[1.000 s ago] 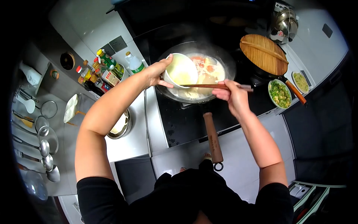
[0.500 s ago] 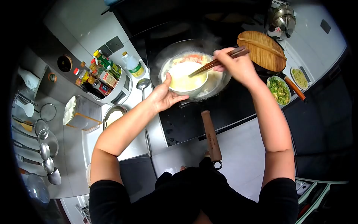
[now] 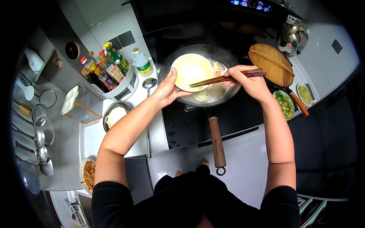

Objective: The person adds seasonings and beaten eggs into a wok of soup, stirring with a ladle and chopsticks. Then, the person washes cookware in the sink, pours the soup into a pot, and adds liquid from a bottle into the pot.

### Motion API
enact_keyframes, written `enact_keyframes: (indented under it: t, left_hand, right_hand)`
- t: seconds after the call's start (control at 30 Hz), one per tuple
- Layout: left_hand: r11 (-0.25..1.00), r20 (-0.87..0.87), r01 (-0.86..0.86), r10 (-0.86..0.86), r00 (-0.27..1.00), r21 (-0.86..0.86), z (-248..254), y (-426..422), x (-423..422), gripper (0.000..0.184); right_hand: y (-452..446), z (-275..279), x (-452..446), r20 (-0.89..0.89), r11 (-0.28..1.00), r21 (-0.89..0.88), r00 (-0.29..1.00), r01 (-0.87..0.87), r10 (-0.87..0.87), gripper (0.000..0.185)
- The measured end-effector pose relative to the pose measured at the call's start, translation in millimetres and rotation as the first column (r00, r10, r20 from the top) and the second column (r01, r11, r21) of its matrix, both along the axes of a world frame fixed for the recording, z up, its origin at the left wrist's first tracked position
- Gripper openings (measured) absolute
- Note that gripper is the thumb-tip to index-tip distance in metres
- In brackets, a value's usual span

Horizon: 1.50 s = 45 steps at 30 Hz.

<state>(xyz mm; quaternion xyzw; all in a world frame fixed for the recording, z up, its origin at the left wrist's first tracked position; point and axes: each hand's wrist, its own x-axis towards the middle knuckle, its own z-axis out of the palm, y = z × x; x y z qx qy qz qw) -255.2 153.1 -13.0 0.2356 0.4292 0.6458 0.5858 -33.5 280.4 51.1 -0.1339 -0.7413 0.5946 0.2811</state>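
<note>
My left hand (image 3: 167,89) grips a white bowl (image 3: 190,64) by its left and lower rim, tilted above the pan. Its inside looks pale yellow and wet. Dark wooden chopsticks (image 3: 224,78) are in my right hand (image 3: 245,81), their tips at the bowl's lower rim. Behind and below the bowl is a wide pan (image 3: 228,98) with pale liquid and some reddish pieces, steam rising from it. Part of the pan's contents is hidden by the bowl. The pan's brown handle (image 3: 216,140) points toward me.
A wooden-lidded pan (image 3: 272,64) stands at right, beside dishes of chopped greens (image 3: 284,104) and a pale minced ingredient (image 3: 304,95). Left are a ladle (image 3: 149,83), a metal bowl (image 3: 106,121), a clear-bodied bottle (image 3: 142,62) and a rack of sauce bottles (image 3: 127,85).
The bowl has moved up and left and is tipped to show more of its inside. The chopsticks have turned closer to level. The whole view has shifted slightly.
</note>
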Motion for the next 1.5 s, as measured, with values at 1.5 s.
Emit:
enact_keyframes:
  t: [1.5]
  left_hand:
    - [0.961, -0.863, 0.220, 0.252, -0.438, 0.169, 76, 52, 19, 0.063]
  right_hand:
    - [-37, -71, 20, -0.334, 0.837, 0.016, 0.792, 0.547, -0.511, 0.022]
